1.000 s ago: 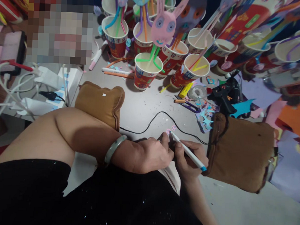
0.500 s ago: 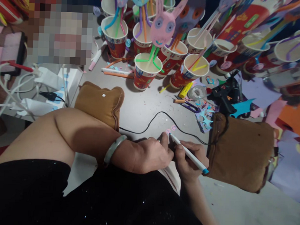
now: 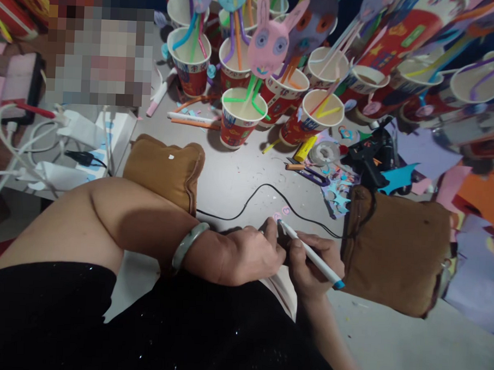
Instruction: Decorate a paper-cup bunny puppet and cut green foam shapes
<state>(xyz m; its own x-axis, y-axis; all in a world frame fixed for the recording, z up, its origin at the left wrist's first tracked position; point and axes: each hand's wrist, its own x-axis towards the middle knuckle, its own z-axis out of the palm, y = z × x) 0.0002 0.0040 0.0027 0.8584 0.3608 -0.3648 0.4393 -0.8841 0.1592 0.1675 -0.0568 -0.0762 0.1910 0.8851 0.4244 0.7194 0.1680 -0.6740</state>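
The bench [image 3: 225, 181] spreads beneath everything. Toward its right edge lies a brown padded pouch [image 3: 397, 251], with a smaller tan pouch [image 3: 161, 170] toward the left edge. Red paper cups crowd along the far edge, most with bent straws in them: the foremost cup [image 3: 236, 131] holds green straws topped by a pink paper rabbit face [image 3: 269, 52], the cup to its right [image 3: 294, 128] holds red and yellow ones, and one farther left [image 3: 190, 78] holds blue, green and pink. Near the middle of the bench's near edge, the two hands sit close together. The left hand [image 3: 247, 256] presses its fingers down; whether it grips anything cannot be told. The right hand [image 3: 315, 264] is clamped on a white marker [image 3: 313, 253], whose tip points down beside the left fingertips. Just beyond them lie two small pink paper pieces [image 3: 285, 210], side by side.
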